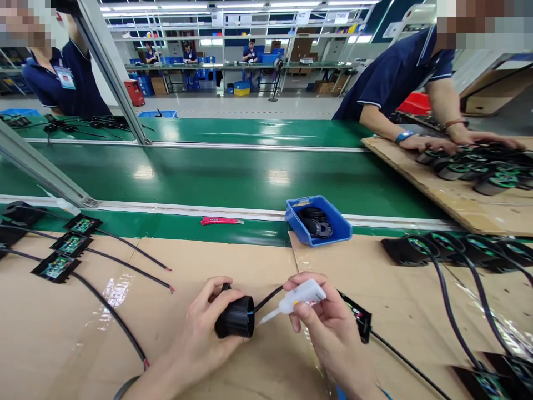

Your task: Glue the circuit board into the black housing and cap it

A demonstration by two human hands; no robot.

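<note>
- Black plastic housing [235, 316], held in the left hand [200, 328] with its long axis running left-right, sits near centre over the cardboard sheet [254, 266], open end facing right.
- Right hand [322, 316] pinches a white glue bottle [302, 296], its nozzle tip just apart from that end.

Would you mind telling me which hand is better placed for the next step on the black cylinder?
Probably the right hand: it holds the white bottle with its nozzle pointing at the cylinder, while the left hand is occupied gripping that cylinder.
</note>
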